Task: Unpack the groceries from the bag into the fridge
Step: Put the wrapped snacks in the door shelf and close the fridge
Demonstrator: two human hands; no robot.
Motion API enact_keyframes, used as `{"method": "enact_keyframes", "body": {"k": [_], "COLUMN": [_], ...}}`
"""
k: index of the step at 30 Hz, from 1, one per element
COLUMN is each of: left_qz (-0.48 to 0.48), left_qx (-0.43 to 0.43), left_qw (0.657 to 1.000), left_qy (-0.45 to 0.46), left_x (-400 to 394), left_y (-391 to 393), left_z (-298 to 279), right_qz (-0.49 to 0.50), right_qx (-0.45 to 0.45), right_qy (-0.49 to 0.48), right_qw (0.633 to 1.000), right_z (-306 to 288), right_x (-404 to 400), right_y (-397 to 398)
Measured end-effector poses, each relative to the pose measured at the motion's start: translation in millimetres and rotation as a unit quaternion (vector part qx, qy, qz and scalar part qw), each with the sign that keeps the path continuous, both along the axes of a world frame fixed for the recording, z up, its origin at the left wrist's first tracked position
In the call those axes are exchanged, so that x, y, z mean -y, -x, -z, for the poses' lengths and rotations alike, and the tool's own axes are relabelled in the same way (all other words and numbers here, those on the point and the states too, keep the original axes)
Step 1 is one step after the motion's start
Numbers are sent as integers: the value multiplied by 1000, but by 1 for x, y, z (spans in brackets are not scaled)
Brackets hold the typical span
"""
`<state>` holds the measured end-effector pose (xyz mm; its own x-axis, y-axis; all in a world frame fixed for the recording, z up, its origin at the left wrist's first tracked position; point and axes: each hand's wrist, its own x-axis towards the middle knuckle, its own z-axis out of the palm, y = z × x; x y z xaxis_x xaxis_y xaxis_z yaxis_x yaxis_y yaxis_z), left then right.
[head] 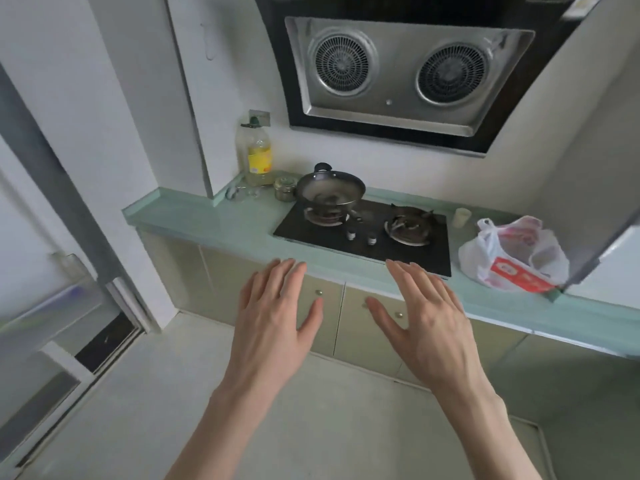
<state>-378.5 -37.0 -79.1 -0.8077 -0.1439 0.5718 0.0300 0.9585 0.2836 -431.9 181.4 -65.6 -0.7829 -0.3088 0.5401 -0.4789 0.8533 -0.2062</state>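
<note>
A white plastic grocery bag (512, 256) with red print sits on the pale green counter (221, 225), to the right of the stove. A grey fridge (609, 161) stands at the far right, its edge just beside the bag. My left hand (273, 317) and my right hand (429, 323) are stretched out flat in front of me, palms down, fingers apart, holding nothing. Both hover in front of the counter's cabinet doors, well left of the bag.
A black gas hob (367, 237) carries a dark wok (330, 192) on its left burner. An oil bottle (256, 154), a small jar (284, 188) and a cup (462, 217) stand at the back. A range hood (405, 71) hangs above. A sliding door frame (69, 216) is at left.
</note>
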Motion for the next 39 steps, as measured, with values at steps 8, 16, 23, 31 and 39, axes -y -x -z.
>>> {"method": "enact_keyframes", "body": {"k": [8,16,23,31,39], "left_qz": [83,150,208,256,308], "left_qx": [-1,20,27,30,33], "left_qw": [996,988,977,966,951], "left_qy": [-11,-20,-26,-28,-23], "left_x": [-127,-227,-281,-311,-332], "left_y": [91,163,224,325,441], "left_z": [-3,4,20,41,46], "right_qz": [67,138,182,194,236], "right_qx": [-8,2,17,27,86], "right_qy": [18,20,35,54,62], "right_qw": [998,990,982,979,966], "right_z": [5,22,36,48,59], "right_x": [-136,-249,-290,-306,-321], "right_y": [57,98,134,218,323]}}
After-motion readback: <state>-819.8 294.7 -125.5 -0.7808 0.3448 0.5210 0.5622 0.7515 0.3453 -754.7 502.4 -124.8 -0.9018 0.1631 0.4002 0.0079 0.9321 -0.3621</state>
